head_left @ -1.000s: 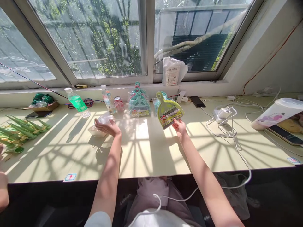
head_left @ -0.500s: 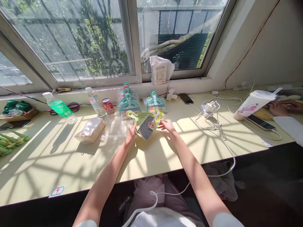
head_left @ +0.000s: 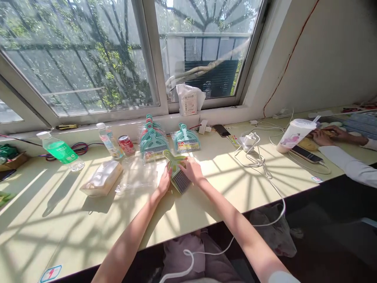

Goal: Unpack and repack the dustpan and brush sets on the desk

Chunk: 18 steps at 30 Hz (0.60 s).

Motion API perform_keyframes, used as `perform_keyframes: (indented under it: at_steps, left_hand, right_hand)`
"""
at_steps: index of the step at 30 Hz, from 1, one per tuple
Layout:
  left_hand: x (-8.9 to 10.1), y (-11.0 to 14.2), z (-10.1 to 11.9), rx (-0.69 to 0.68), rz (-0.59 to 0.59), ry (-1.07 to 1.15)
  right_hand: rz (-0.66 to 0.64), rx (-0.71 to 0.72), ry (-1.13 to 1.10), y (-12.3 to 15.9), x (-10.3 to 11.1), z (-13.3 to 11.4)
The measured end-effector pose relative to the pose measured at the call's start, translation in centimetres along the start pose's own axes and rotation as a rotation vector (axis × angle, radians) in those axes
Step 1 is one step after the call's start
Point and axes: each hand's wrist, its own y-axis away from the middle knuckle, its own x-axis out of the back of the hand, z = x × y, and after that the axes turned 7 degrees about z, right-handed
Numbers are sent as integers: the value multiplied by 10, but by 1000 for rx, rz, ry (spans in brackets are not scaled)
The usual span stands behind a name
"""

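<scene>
Both my hands hold a small yellow-green dustpan-and-brush set (head_left: 176, 172) low over the pale green table (head_left: 206, 196), just in front of me. My left hand (head_left: 165, 182) grips its left edge. My right hand (head_left: 190, 169) closes over its right side and covers the label. The grey bristles point toward me. Behind it lie a stack of teal and pink sets (head_left: 151, 139) and one more teal set (head_left: 186, 139). A clear plastic bag (head_left: 138, 175) lies flat to the left of my left hand.
A tissue pack (head_left: 101, 179), a green bottle (head_left: 60, 151), a small clear bottle (head_left: 109, 141) and a red can (head_left: 126, 144) stand at left. White chargers and cables (head_left: 253, 145) and a phone (head_left: 221, 130) lie at right. Another person's hands (head_left: 326, 135) and a lidded cup (head_left: 293, 135) are far right.
My right hand brought the yellow-green set down from in front of the stacks. My left hand left the tissue pack and took hold too. The view turned right and up.
</scene>
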Motion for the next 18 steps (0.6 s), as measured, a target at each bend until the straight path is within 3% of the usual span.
perform_keyframes:
  at_steps: [4,15,18]
  left_hand:
    - [-5,2,8,-114,164,-96]
    - [-21,10,31,-141,196,-261]
    - [-10,3,32,-78,254,-321]
  right_hand:
    - [-71,32,51,3,-20,-33]
    - [119,-97,-209,1,-5,-24]
    - [149,-149,-217,-1,9,-20]
